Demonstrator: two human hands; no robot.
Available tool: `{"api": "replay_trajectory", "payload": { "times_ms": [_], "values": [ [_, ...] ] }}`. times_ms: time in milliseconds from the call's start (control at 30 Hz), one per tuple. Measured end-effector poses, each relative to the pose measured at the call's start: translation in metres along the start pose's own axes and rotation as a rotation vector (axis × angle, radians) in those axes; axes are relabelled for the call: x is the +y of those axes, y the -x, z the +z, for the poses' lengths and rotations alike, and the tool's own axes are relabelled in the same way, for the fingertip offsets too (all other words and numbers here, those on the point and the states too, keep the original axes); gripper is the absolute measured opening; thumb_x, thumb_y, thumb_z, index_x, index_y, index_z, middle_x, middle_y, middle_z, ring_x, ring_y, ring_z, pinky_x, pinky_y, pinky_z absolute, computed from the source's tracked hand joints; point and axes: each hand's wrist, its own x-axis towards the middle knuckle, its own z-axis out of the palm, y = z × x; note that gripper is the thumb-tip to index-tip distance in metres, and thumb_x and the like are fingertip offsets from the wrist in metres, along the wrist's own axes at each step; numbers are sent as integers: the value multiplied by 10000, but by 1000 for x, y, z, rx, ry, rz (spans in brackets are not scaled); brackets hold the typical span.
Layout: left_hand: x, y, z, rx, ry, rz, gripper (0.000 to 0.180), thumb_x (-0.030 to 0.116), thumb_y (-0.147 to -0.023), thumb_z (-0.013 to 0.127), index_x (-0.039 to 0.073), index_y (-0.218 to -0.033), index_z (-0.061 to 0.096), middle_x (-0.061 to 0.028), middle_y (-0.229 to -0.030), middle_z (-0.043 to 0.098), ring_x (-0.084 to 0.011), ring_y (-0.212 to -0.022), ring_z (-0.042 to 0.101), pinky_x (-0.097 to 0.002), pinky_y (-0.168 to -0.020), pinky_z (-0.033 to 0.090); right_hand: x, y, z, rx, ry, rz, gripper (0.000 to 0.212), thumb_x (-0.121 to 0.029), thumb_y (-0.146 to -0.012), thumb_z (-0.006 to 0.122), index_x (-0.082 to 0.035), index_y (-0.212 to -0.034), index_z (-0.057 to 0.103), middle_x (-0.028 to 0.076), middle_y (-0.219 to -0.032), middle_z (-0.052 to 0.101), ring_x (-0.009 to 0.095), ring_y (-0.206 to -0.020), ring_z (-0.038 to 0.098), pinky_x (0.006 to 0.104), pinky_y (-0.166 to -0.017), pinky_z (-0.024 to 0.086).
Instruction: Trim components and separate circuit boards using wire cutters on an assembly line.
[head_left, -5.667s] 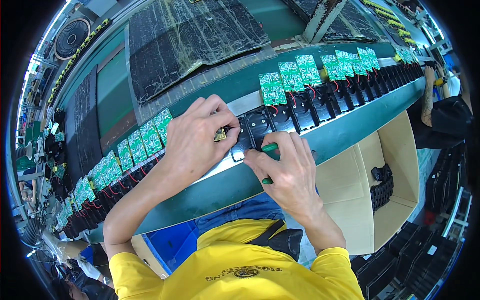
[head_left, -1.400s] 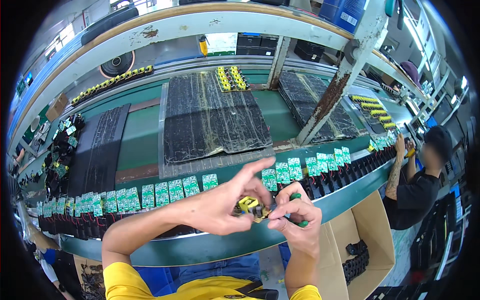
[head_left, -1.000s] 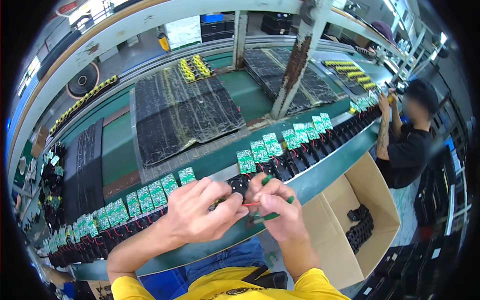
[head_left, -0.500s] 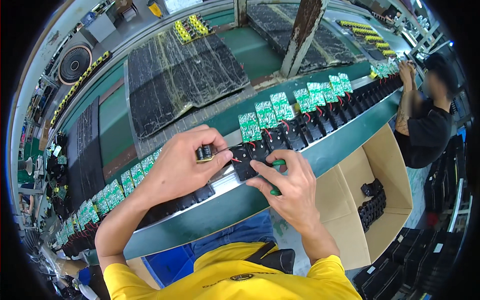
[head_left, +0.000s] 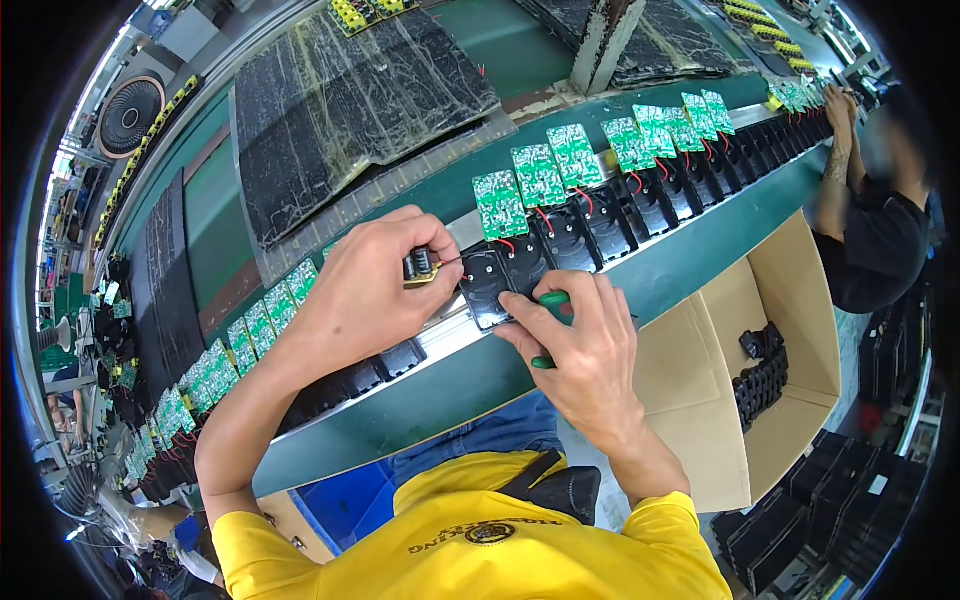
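Observation:
My left hand (head_left: 375, 285) is closed on a small circuit board (head_left: 419, 266) with dark cylindrical capacitors. Its thumb and fingertips pinch near a thin wire at the left edge of a black plastic case (head_left: 484, 292). My right hand (head_left: 590, 345) is curled round a hand tool with green handles (head_left: 553, 298), its working end hidden. The thumb and forefinger of that hand also press on the right side of the same case. To the right, green circuit boards (head_left: 499, 206) stand along the row, joined by red wires to more black cases (head_left: 610, 228).
A metal rail carries the cases along the green bench (head_left: 400, 420). Beyond it lies a worn black mat (head_left: 350, 120). An open cardboard box (head_left: 690, 400) with black parts stands at right, near a co-worker (head_left: 875, 220). More boards (head_left: 210, 375) line the left side.
The whole view has shifted slightly, with the bench's far side sliding upward. Both hands keep their holds around the same case, and the left fingertips have drawn a little closer to its edge.

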Motion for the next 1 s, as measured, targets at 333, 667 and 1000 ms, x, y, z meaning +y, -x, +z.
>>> {"api": "replay_trajectory", "payload": {
  "times_ms": [333, 667, 1000],
  "values": [
    [-4, -4, 1, -27, -4, 1, 93, 91, -946, 808, 30, -976, 744, -81, -977, 757, -304, -846, 692, -426, -845, 572, 0, 1, 1, -5, -20, 8, 305, -180, -848, 990, -150, -1141, 909, 31, -1193, 671, 219, -957, 579, 364, -853, 500],
    [-7, -6, 4, -18, -46, 9, 97, 102, -951, 803, 28, -974, 746, -86, -979, 762, -319, -832, 695, -434, -835, 576, 1, 0, 0, -15, -32, 12, 311, -180, -848, 989, -147, -1146, 908, 31, -1191, 670, 219, -953, 577, 364, -859, 504],
    [1, -7, 14, -13, -128, 29, 85, 111, -964, 795, 40, -984, 753, -85, -972, 745, -324, -828, 697, -449, -796, 562, 2, 1, 2, -15, -8, 9, 329, -201, -850, 988, -161, -1166, 905, 25, -1197, 666, 219, -963, 579, 362, -863, 508]
  ]
}}
